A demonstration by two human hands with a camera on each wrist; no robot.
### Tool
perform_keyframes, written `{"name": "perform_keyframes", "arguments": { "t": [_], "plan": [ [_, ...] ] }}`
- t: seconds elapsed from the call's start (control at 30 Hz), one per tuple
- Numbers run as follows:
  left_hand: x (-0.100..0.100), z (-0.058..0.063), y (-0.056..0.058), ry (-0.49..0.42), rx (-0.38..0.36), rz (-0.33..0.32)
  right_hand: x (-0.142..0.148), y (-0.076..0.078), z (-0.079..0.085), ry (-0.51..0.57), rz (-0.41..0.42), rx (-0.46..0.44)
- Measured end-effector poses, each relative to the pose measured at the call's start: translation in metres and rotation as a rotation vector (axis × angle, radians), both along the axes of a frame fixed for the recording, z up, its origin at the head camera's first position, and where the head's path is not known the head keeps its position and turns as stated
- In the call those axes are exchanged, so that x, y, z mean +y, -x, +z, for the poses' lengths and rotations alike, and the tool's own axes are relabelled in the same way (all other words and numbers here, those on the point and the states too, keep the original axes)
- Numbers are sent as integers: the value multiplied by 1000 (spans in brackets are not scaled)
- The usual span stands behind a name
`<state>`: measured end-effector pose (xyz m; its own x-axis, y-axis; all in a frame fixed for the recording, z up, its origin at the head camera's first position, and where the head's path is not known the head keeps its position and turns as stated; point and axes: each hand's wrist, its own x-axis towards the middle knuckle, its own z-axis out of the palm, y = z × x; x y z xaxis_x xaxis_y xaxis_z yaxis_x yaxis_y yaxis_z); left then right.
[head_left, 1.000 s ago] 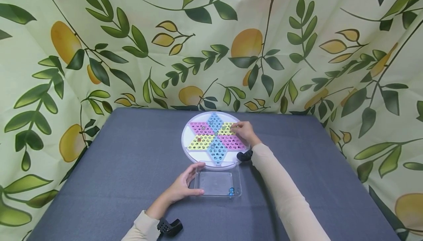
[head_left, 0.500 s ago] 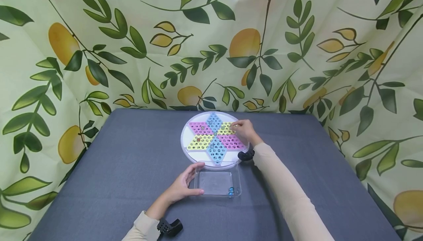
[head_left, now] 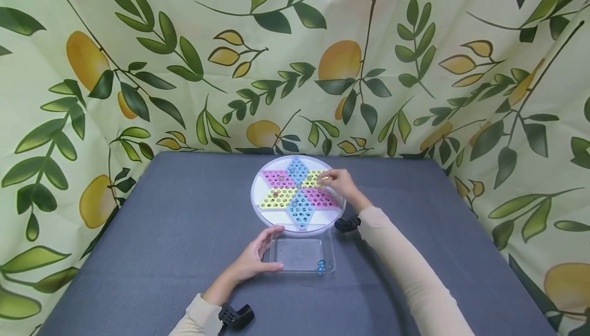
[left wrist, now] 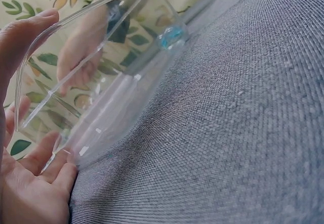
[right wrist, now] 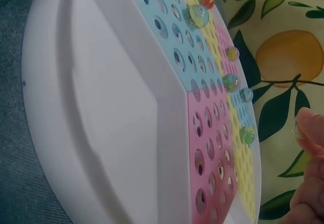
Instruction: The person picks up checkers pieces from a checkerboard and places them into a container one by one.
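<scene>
My left hand (head_left: pixel 253 259) grips the left end of a clear plastic box (head_left: pixel 301 272), its thumb at the near rim and fingers at the far side. Blue marbles (head_left: pixel 321 265) lie in the box's right near corner. Beyond it stands a round white Chinese checkers board (head_left: pixel 269 216) with a star of blue, pink and yellow holes. Over the board's right yellow point, my right hand (head_left: pixel 340 183) pinches a small clear marble (right wrist: pixel 296 127) between thumb and finger. The right wrist view shows a red marble (right wrist: pixel 206 1) and several greenish ones on the board.
A dark grey cloth (head_left: pixel 184 213) covers the table. Behind it hangs a curtain (head_left: pixel 295 59) printed with leaves and fruit. The box stands against the board's near edge.
My right hand's fingertips have shifted slightly left over the yellow point, while its wrist has swung a little toward me and right. My left hand and the box stay in place.
</scene>
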<state>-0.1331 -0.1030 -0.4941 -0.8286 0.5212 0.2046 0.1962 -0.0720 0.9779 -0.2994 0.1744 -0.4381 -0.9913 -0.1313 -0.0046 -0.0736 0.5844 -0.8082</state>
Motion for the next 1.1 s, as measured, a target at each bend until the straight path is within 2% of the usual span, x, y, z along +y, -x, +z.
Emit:
{"name": "perform_keyframes", "arguments": {
  "t": [0.17,0.5,0.63,0.9,1.1],
  "plan": [
    [0,0,1,4,-2,2,-2,-6,3,-20,16,16],
    [0,-2,0,17,-8,11,-5,-27,11,35,67,-13],
    [0,-2,0,16,-8,10,-3,-33,13,35,102,3],
    [1,-3,0,11,-4,6,-3,-56,19,66,177,46],
    [0,-5,0,20,6,14,-3,-68,22,92,197,49]
  ]
}}
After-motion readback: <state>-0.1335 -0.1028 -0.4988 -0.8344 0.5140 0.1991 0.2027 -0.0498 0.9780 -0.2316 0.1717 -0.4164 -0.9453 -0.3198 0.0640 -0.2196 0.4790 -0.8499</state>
